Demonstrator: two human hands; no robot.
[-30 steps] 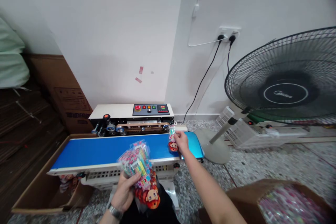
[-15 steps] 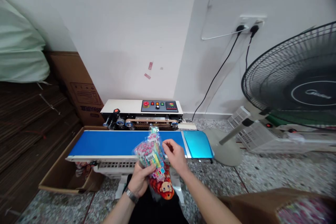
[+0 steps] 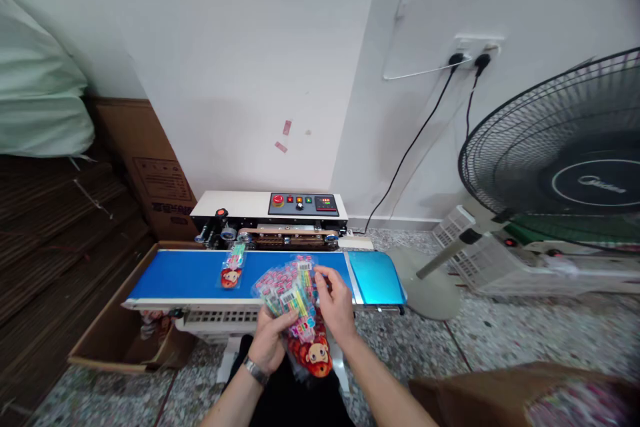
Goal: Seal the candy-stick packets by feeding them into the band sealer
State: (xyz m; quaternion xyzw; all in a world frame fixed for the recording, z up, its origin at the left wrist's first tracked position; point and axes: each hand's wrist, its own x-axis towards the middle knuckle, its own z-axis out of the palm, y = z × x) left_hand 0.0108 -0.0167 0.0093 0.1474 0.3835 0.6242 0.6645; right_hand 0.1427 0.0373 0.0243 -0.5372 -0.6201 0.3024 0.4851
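My left hand (image 3: pixel 273 337) is closed around a fanned stack of clear plastic packets (image 3: pixel 290 297), its thumb pressed across the front. The packets have pink and green printing, barcodes and a red-haired cartoon figure at the lower end. At the stack's upper right, my right hand (image 3: pixel 336 300) pinches the edge of one packet (image 3: pixel 306 273) between thumb and fingers. A single packet (image 3: pixel 231 273) lies on the blue conveyor belt (image 3: pixel 180 273), its top end at the band sealer (image 3: pixel 230 203). The lower fingers of my left hand are hidden behind the stack.
An open cardboard box (image 3: pixel 125 363) stands below the belt's left end with packets inside. A shiny blue plate (image 3: pixel 377 277) extends the belt rightward. At the right are a floor fan (image 3: pixel 590 180), a white crate (image 3: pixel 495 260) and a carton (image 3: pixel 465 387) with more packets.
The single packet has travelled left along the belt from behind the stack. My right hand has shifted slightly right, drawing one packet partly out of the fan.
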